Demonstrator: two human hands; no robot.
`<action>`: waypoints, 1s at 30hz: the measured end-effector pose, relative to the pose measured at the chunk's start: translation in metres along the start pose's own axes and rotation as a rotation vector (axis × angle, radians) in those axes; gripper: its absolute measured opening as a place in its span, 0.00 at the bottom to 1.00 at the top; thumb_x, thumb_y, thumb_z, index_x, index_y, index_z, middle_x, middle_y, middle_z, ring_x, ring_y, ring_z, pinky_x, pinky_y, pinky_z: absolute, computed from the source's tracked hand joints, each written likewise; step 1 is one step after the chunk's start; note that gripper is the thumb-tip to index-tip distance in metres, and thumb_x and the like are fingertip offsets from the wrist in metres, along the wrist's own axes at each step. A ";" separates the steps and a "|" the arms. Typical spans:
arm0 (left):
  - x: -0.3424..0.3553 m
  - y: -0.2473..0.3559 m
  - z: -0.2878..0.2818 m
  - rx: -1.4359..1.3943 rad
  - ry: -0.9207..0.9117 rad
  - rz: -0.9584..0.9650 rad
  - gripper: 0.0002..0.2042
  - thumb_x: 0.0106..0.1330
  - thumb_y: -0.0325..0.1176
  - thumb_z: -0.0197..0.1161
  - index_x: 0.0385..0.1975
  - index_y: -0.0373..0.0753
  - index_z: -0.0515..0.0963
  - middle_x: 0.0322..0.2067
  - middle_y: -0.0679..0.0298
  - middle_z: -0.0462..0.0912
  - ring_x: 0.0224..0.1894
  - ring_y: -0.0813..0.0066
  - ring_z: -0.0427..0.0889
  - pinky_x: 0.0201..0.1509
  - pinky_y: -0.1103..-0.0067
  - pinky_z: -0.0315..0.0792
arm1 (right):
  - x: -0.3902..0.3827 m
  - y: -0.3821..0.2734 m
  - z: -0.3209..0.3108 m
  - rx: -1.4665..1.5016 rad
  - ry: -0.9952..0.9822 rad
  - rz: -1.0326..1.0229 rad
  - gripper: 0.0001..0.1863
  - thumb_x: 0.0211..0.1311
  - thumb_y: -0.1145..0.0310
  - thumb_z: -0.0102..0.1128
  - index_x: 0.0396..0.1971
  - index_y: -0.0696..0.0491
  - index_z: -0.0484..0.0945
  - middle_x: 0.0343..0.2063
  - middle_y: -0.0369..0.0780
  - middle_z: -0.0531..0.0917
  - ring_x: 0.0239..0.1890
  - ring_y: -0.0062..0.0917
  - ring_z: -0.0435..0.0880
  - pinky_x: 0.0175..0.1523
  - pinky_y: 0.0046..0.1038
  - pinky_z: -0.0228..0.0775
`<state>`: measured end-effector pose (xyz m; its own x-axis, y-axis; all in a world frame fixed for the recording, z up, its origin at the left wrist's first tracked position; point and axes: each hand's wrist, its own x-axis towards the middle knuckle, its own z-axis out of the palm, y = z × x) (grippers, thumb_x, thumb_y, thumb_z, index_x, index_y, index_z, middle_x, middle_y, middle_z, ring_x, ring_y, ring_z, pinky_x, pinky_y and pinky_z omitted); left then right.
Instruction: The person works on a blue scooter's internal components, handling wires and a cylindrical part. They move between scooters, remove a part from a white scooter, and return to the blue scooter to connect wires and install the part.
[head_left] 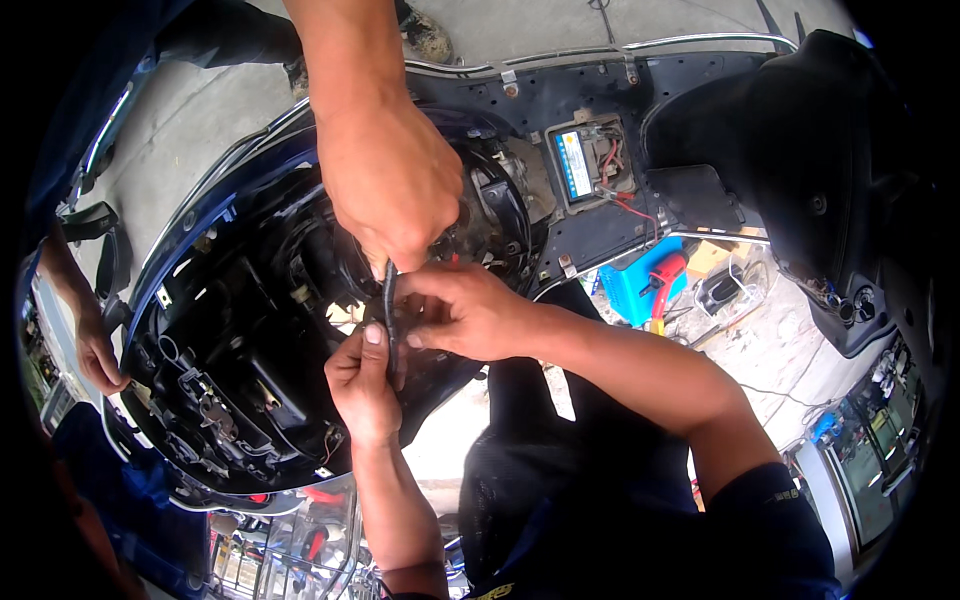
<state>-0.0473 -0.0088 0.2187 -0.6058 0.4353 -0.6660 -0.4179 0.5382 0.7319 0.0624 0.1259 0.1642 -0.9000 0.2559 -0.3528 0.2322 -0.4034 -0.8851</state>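
Note:
A black wrapped cable (390,300) runs upright in the middle of the view, over the open body of a scooter (230,310). My left hand (365,385) is closed on its lower part, the thumb pressed along it. From the right, my right hand (470,312) has its fingers closed round the same cable just above. Another person's hand (390,190) reaches down from the top and grips the cable's upper end. Some of my right fingertips are hidden behind the cable.
Right of the hands, a battery (575,165) with red wires sits in the scooter's floorboard (600,235). Beyond is a black seat (790,150). A blue bin (640,285) and a red tool (665,275) lie below the floorboard. A second person's hand (98,355) rests at the left edge.

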 end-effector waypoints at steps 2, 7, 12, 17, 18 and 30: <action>0.000 -0.005 -0.009 0.041 -0.083 -0.011 0.17 0.73 0.42 0.58 0.26 0.35 0.75 0.18 0.68 0.73 0.18 0.85 0.67 0.22 0.86 0.58 | 0.001 0.009 0.000 -0.121 -0.009 -0.116 0.20 0.54 0.74 0.70 0.48 0.55 0.77 0.39 0.43 0.80 0.31 0.28 0.84 0.38 0.31 0.78; -0.008 -0.008 -0.013 0.119 -0.136 0.182 0.05 0.67 0.25 0.63 0.38 0.30 0.78 0.31 0.66 0.78 0.33 0.83 0.74 0.39 0.87 0.67 | -0.004 0.016 -0.014 -0.502 0.006 -0.318 0.16 0.54 0.67 0.66 0.43 0.54 0.76 0.40 0.46 0.77 0.38 0.43 0.82 0.37 0.41 0.77; 0.002 -0.040 -0.007 0.291 0.105 0.448 0.08 0.60 0.20 0.67 0.39 0.28 0.81 0.38 0.58 0.83 0.39 0.73 0.80 0.46 0.81 0.73 | -0.025 -0.029 0.013 -0.784 0.005 -0.140 0.13 0.57 0.65 0.61 0.36 0.59 0.73 0.31 0.52 0.77 0.26 0.45 0.82 0.29 0.43 0.76; -0.001 -0.065 -0.008 0.073 0.184 0.400 0.18 0.72 0.38 0.53 0.47 0.28 0.79 0.41 0.61 0.83 0.41 0.76 0.80 0.47 0.79 0.74 | 0.004 -0.074 0.035 -0.666 -0.112 0.045 0.16 0.61 0.63 0.57 0.37 0.64 0.73 0.25 0.53 0.80 0.24 0.45 0.84 0.29 0.42 0.76; -0.001 -0.064 -0.004 -0.021 0.183 0.362 0.17 0.71 0.37 0.54 0.48 0.27 0.79 0.41 0.62 0.83 0.41 0.77 0.79 0.47 0.80 0.74 | 0.008 -0.069 0.041 -0.640 -0.073 -0.002 0.16 0.61 0.64 0.58 0.38 0.64 0.73 0.25 0.51 0.80 0.24 0.44 0.84 0.30 0.41 0.76; -0.003 -0.033 0.009 -0.187 0.179 0.177 0.16 0.71 0.38 0.59 0.20 0.38 0.73 0.16 0.74 0.69 0.18 0.88 0.61 0.24 0.86 0.51 | 0.008 0.005 0.006 -0.361 -0.039 -0.204 0.17 0.56 0.70 0.66 0.45 0.55 0.76 0.38 0.44 0.79 0.38 0.41 0.82 0.39 0.36 0.75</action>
<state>-0.0261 -0.0215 0.1955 -0.7831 0.3673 -0.5019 -0.4026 0.3158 0.8592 0.0544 0.1208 0.1588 -0.9528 0.2621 -0.1534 0.1557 -0.0123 -0.9877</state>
